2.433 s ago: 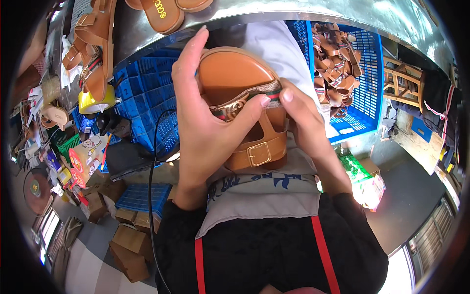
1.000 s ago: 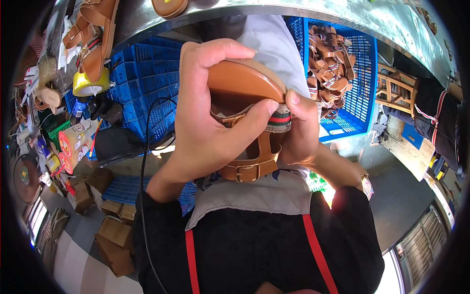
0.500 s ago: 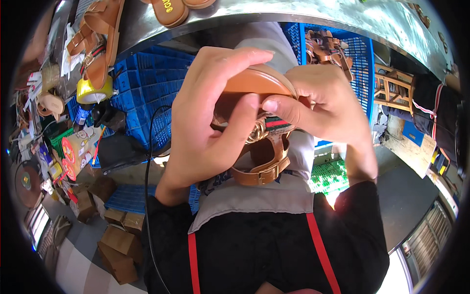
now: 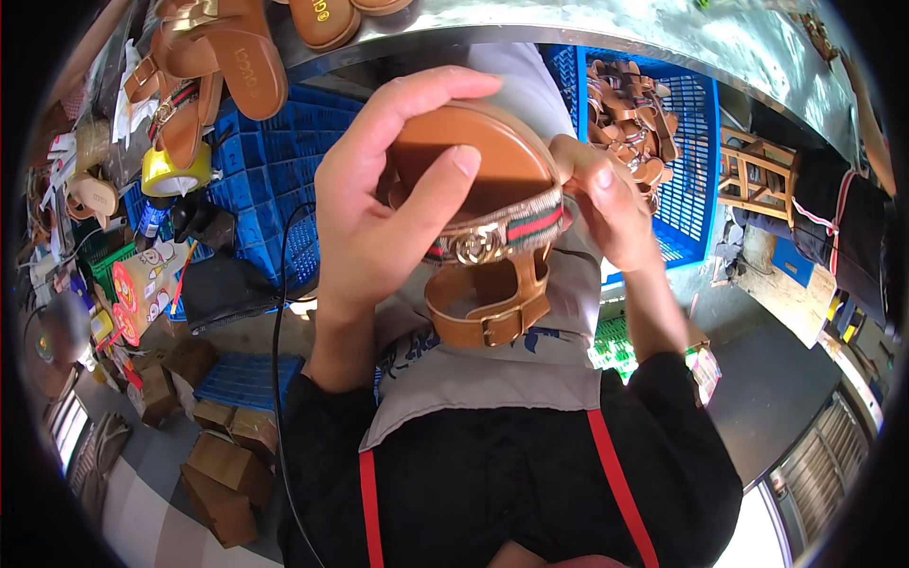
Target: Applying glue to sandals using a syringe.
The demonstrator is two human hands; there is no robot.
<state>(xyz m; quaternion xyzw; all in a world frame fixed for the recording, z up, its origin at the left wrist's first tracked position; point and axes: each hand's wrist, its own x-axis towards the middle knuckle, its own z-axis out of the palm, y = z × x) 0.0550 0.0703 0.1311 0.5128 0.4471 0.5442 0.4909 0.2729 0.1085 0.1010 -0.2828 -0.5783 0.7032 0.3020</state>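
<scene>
A brown sandal (image 4: 507,151) is in front of my lap, its tan insole facing up. My left hand (image 4: 365,204) is closed round its left side, thumb lying on the insole and fingers over the far edge. Across the sandal runs a green-and-red striped band (image 4: 535,225) with a gold metal ornament (image 4: 480,243). Its buckled ankle strap (image 4: 492,327) hangs nearest my body. My right hand (image 4: 620,208) is at the sandal's right edge, thumb and fingers pinched together. What lies between those fingertips is too small to tell.
Beyond my hands runs a metal worktop (image 4: 492,24) with more sandals (image 4: 251,71) at its left. Blue crates (image 4: 270,180) stand below on the left; another blue crate (image 4: 696,142) at right holds several sandals. A yellow tape roll (image 4: 175,175) and a black cable (image 4: 277,379) are at left.
The sandal has turned so its insole and band show more openly. My right hand has drawn off the band to the right edge; my left thumb has shifted onto the insole.
</scene>
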